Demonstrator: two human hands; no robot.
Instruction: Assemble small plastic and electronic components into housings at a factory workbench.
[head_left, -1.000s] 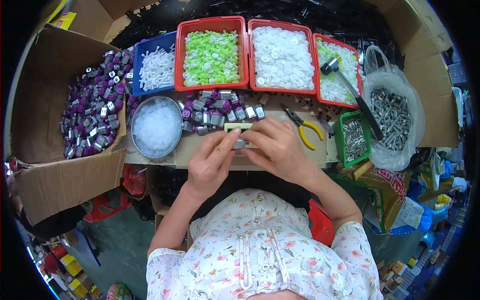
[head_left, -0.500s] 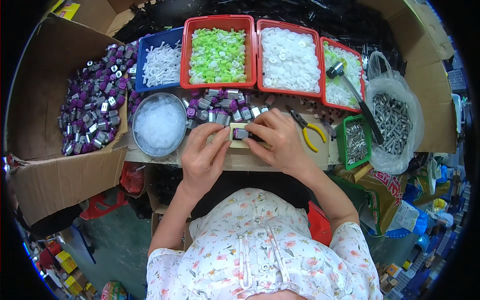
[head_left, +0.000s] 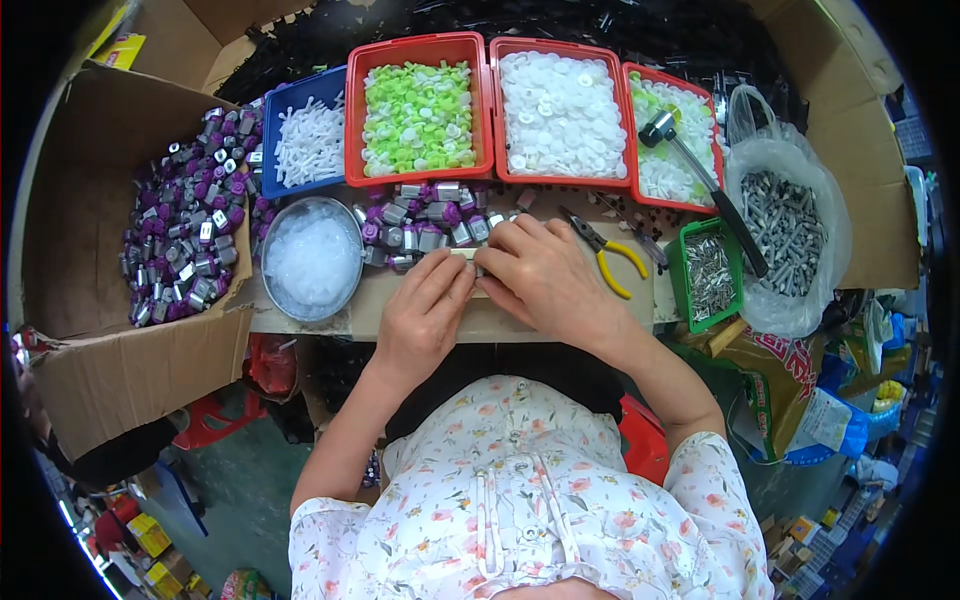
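At the middle of the table's front edge, a small cream block [head_left: 463, 253] shows between my hands, mostly covered by fingers. My left hand [head_left: 422, 315] is closed, with its fingertips pinching the block's left side. My right hand [head_left: 545, 275] curls over the other side, fingers closed on a small silver-and-purple motor of which only a grey sliver shows. Just beyond my fingers lies a pile of similar silver-and-purple motors [head_left: 430, 236]. Yellow-handled pliers [head_left: 610, 250] lie right of my right hand.
A cardboard box [head_left: 100, 230] of motors and a bowl of clear pieces [head_left: 312, 258] stand left. Behind are a blue tray [head_left: 268, 150] and red trays [head_left: 488, 110] of plastic parts. Right are a hammer [head_left: 735, 225], a green basket [head_left: 712, 318] of metal pins and a bag [head_left: 835, 240] of metal parts.
My right fingers have moved left over the cream block, covering the motor that showed in it before. My left hand has tipped inward, fingers closer together. The view has shifted slightly.
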